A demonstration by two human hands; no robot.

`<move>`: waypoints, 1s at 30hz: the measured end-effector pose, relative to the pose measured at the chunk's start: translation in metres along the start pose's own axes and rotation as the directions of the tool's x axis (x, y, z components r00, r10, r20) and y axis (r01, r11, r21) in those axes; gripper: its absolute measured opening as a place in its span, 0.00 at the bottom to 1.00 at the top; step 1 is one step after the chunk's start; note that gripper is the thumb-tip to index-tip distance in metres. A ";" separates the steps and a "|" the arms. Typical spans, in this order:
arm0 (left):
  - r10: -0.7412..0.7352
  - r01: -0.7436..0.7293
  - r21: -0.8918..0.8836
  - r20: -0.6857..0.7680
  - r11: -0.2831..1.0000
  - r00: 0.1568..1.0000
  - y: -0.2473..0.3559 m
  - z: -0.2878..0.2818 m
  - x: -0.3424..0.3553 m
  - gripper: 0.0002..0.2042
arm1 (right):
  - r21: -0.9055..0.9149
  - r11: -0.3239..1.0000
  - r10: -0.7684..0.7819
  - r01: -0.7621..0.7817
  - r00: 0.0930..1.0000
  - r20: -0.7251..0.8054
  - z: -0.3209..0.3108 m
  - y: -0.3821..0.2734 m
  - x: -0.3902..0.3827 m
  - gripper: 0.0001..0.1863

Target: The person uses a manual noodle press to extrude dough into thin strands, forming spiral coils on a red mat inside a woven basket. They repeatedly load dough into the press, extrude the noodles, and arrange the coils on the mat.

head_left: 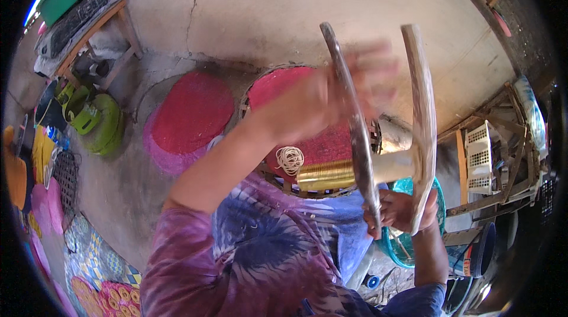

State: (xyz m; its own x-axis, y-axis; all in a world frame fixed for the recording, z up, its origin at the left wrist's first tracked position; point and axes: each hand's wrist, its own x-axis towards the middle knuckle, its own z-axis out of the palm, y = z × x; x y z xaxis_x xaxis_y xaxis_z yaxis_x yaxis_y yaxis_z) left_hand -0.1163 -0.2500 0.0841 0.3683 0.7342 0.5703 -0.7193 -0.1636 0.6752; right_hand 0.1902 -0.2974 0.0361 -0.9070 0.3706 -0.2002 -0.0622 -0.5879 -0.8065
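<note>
A large wooden spool (390,166) with two round flanges is held up in front of me, its core wound with golden-yellow thread. My right hand (397,210) grips the lower edges of both flanges from below. My left hand (343,95) is blurred with motion at the top of the near flange (352,122); whether it grips the rim I cannot tell. A small coil of pale thread (290,159) hangs just left of the wound core. Behind the spool stands a woven basket (260,89) holding a red mat.
A round red mat on a pink one (188,120) lies on the concrete floor. A green gas cylinder (102,123) and a wooden bench (97,24) stand at the left. Patterned woven mats (94,264) lie at lower left. A teal basket (402,246) and a cluttered wooden rack (491,163) are at the right.
</note>
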 end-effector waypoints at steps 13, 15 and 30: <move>-0.091 -0.231 -0.738 -0.368 0.634 0.926 -0.093 -0.147 -0.001 0.34 | -0.167 0.867 0.380 -0.470 0.839 -0.390 -0.017 -0.040 0.064 0.56; -0.047 -0.294 -0.747 -0.398 0.596 0.916 -0.101 -0.156 -0.003 0.32 | -0.309 0.812 0.329 -0.496 0.825 -0.459 -0.014 -0.048 0.069 0.53; 0.045 -0.327 -0.633 -0.418 0.701 0.907 -0.038 -0.132 -0.033 0.26 | -0.440 0.783 0.192 -0.439 0.844 -0.501 0.028 -0.044 0.082 0.39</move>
State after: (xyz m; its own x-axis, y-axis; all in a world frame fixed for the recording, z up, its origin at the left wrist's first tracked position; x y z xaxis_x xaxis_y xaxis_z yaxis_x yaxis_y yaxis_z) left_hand -0.1787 -0.1808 -0.0224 0.0552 0.9341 0.3526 -0.9980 0.0626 -0.0094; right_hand 0.1065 -0.2615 0.0711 -0.5687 0.5598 -0.6026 0.5330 -0.3072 -0.7884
